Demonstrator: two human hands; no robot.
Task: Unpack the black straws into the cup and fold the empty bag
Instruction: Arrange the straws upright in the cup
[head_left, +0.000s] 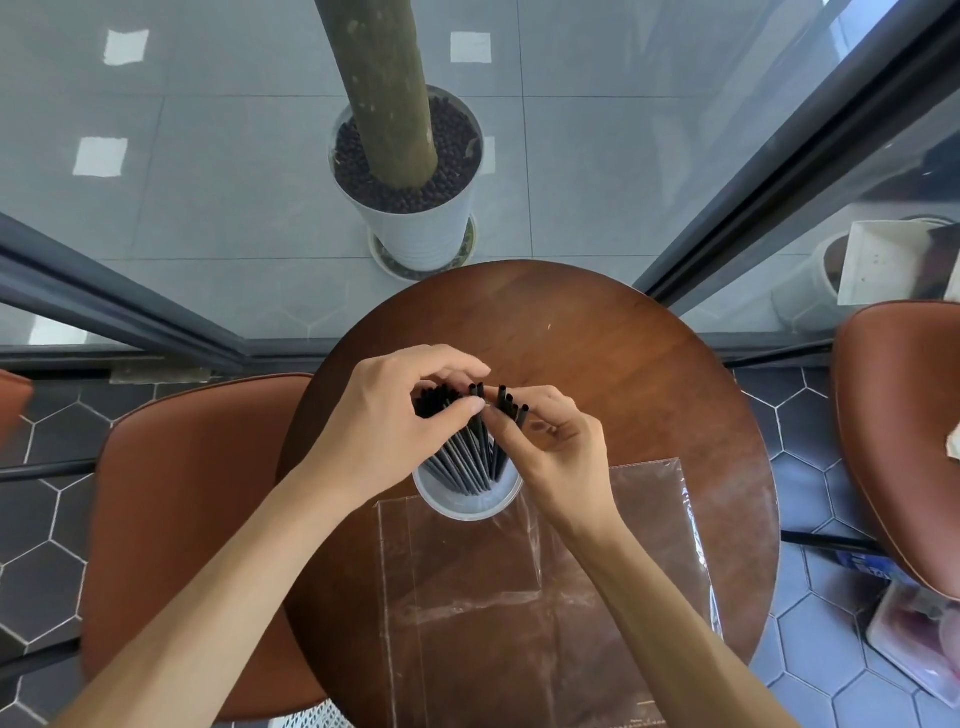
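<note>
Wooden and round, the table bears everything we work with. On its near half our clear bag lies flat, its far edge touching the cup. Black straws stand fanned in that cup. Our left hand curls around their tops, and our right hand pinches a few beside it.

The table was glossy dark wood; the bag at six o'clock clear, shiny, creased plastic; the straws matt black; the cup translucent plastic.
</note>
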